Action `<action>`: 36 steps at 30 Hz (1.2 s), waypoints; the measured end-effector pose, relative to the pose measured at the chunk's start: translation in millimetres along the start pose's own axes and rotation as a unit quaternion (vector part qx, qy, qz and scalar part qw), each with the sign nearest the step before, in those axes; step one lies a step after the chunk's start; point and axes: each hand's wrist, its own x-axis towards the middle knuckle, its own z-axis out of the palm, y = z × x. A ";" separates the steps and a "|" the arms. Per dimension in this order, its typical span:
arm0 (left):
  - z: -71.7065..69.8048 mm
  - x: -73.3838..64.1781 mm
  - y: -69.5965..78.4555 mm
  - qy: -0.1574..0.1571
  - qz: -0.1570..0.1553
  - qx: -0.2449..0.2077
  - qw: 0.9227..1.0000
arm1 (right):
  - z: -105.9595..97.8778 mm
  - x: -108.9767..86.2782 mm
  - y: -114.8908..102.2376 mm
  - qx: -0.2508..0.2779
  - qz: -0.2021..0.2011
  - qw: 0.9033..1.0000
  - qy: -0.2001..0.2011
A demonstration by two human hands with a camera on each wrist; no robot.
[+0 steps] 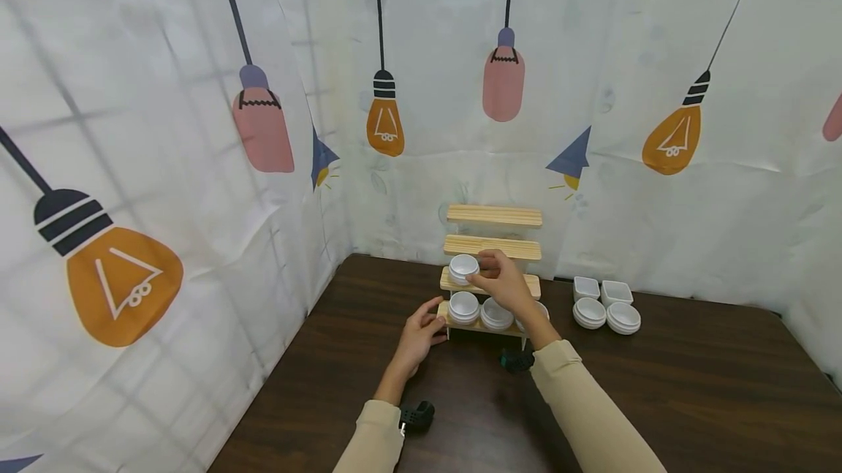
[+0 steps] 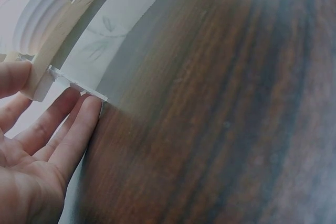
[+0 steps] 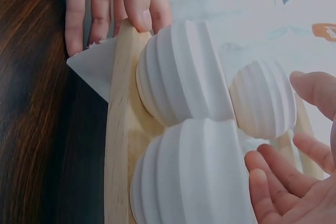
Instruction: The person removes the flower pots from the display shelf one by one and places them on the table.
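A stepped wooden shelf (image 1: 495,215) with white side supports stands against the back cloth. On its lowest step is a row of white ribbed round bowls (image 1: 463,308); another white bowl (image 1: 464,269) sits at the left end of the step above. My right hand (image 1: 506,283) is around the right side of this upper bowl, thumb and fingers spread apart in the right wrist view (image 3: 262,98). My left hand (image 1: 416,335) holds the lowest step's left end, thumb on the board and fingers against the white support (image 2: 79,85).
Right of the shelf, two white square dishes (image 1: 616,292) stand behind white round bowls (image 1: 623,318) on the dark wooden table (image 1: 691,385). A white cloth (image 1: 434,137) printed with hanging lamps encloses the back and left.
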 end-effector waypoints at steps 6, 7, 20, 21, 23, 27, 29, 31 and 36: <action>-0.5 -0.2 1.5 -0.001 0.000 -0.002 1.000 | 5.9 2.8 -0.3 0.002 0.008 1.000 0.009; -0.5 -0.4 1.5 -0.001 0.001 -0.003 1.000 | 6.5 3.1 -0.6 -0.002 0.006 1.000 0.009; 0.1 -1.2 1.6 -0.003 0.007 0.001 1.000 | 12.7 5.7 -3.0 -0.006 0.004 1.000 0.010; 0.2 -1.4 1.8 -0.003 0.008 0.002 1.000 | 12.9 5.6 -3.1 -0.008 0.005 1.000 0.011; 0.8 -1.9 2.6 -0.004 0.010 0.003 1.000 | 12.9 5.2 -3.8 -0.011 0.009 1.000 0.014; 1.4 -2.6 4.8 -0.006 0.013 0.001 1.000 | 12.9 5.1 -4.1 -0.010 0.016 1.000 0.019; 0.9 -1.9 5.2 -0.008 0.014 -0.002 1.000 | 12.9 5.2 -4.0 -0.008 0.017 1.000 0.020; 0.2 -0.8 5.7 -0.011 0.011 -0.005 1.000 | 13.1 5.4 -3.3 -0.011 0.017 1.000 0.020; -1.1 0.7 5.2 -0.013 0.005 -0.005 1.000 | 13.6 4.8 -2.6 -0.011 0.015 1.000 0.019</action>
